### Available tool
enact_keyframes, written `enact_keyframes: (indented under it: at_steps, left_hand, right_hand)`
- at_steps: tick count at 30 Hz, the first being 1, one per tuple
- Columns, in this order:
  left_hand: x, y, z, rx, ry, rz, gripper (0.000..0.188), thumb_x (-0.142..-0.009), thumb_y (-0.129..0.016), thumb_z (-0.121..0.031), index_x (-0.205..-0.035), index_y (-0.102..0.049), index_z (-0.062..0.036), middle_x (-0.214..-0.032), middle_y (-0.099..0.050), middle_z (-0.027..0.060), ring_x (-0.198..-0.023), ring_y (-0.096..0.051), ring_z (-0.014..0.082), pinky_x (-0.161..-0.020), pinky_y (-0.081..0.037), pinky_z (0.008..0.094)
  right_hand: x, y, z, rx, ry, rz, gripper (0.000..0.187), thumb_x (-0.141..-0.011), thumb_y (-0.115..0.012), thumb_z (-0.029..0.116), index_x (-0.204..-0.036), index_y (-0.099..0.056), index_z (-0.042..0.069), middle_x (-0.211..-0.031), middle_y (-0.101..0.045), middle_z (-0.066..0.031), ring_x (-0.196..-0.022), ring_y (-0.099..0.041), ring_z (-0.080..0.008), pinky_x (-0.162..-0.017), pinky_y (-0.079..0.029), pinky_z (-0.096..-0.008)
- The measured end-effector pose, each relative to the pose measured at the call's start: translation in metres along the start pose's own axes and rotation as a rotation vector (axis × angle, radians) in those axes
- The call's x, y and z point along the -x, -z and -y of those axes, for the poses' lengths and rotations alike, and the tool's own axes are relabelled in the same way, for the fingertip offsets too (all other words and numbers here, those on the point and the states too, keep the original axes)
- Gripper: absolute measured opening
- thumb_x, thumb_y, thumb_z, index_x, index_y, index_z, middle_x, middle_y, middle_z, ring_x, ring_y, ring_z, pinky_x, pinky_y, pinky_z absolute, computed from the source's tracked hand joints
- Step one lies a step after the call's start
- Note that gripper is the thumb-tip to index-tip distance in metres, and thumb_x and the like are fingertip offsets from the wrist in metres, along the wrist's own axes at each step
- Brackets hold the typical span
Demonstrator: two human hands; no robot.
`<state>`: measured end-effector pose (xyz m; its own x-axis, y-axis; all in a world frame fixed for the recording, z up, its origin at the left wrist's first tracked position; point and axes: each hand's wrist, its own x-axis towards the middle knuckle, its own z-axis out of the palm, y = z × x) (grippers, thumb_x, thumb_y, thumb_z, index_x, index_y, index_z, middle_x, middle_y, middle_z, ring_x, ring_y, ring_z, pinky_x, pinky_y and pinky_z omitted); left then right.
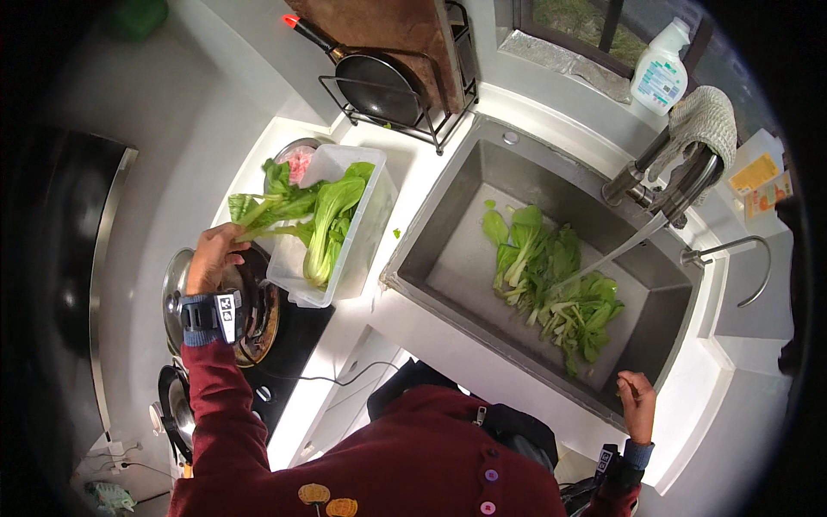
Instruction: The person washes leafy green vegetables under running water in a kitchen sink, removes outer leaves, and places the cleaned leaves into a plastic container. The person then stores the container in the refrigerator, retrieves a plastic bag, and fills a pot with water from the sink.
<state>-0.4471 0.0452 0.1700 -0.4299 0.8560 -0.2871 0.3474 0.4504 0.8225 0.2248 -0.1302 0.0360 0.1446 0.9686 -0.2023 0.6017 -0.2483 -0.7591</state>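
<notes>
My left hand is closed around the stem end of a bok choy, whose leaves reach over the left side of a clear plastic bin. Another bok choy lies inside that bin, pale stem toward me. At the sink's near right edge my right hand hovers with curled fingers, and what they hold, if anything, is hidden. A loose pile of leafy greens lies in the grey sink. Water runs onto it from the faucet.
A lidded pan on the black stovetop is beside my left forearm. Behind the bin are a bowl of pink pieces and a rack with a small black frying pan. A white spray bottle stands by the window.
</notes>
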Motion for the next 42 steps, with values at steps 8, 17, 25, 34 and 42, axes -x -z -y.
enact_keyframes:
  at_steps: [8,17,25,34,42]
  left_hand:
    - [0.054,0.028,-0.017,0.243,-0.177,-0.199,0.031,-0.087,-0.053,-0.024,-0.106,-0.058,0.0012,-0.101,-0.061,0.0073,-0.081,-0.058,0.0144,-0.062,-0.043,0.0232]
    - [0.132,-0.168,-0.019,0.541,0.048,0.530,0.031,-0.087,-0.055,-0.023,-0.106,-0.055,0.0007,-0.096,-0.063,0.0119,-0.074,-0.062,0.0140,-0.064,-0.051,0.0236]
    - [0.189,-0.369,0.014,0.643,0.549,1.214,0.033,-0.091,-0.053,-0.018,-0.120,-0.047,-0.0042,-0.118,-0.054,0.0071,-0.104,-0.054,0.0155,-0.080,-0.046,0.0287]
    - [0.193,-0.430,0.018,0.037,0.077,1.366,0.044,-0.087,-0.061,-0.028,-0.122,-0.047,-0.0053,-0.112,-0.055,0.0049,-0.099,-0.054,0.0121,-0.073,-0.050,0.0261]
    - [0.227,-0.460,0.040,0.137,0.080,1.129,0.037,-0.087,-0.061,-0.020,-0.116,-0.051,0.0005,-0.106,-0.059,0.0071,-0.091,-0.059,0.0150,-0.065,-0.056,0.0269]
  right_hand:
    - [-0.011,-0.003,0.019,0.094,0.174,0.068,0.012,-0.083,-0.059,0.007,-0.093,-0.062,0.000,-0.075,-0.056,-0.0117,-0.061,-0.054,-0.0201,-0.056,-0.043,-0.0277]
    - [-0.025,-0.020,0.059,-0.075,0.235,0.327,0.013,-0.083,-0.061,0.009,-0.094,-0.063,0.002,-0.080,-0.059,-0.0113,-0.065,-0.058,-0.0218,-0.059,-0.046,-0.0295]
    - [-0.028,-0.076,0.055,-0.969,-0.350,0.539,0.030,-0.088,-0.060,0.025,-0.105,-0.057,0.000,-0.088,-0.059,-0.0052,-0.074,-0.056,-0.0113,-0.062,-0.049,-0.0249]
    - [-0.021,-0.085,0.008,-0.801,-0.360,0.133,0.020,-0.083,-0.059,0.012,-0.098,-0.057,-0.003,-0.079,-0.059,-0.0047,-0.068,-0.056,-0.0104,-0.051,-0.049,-0.0229]
    - [-0.021,-0.090,-0.007,-0.085,-0.112,-0.126,0.018,-0.079,-0.063,0.010,-0.090,-0.057,-0.003,-0.070,-0.059,-0.0105,-0.060,-0.059,-0.0139,-0.054,-0.052,-0.0252]
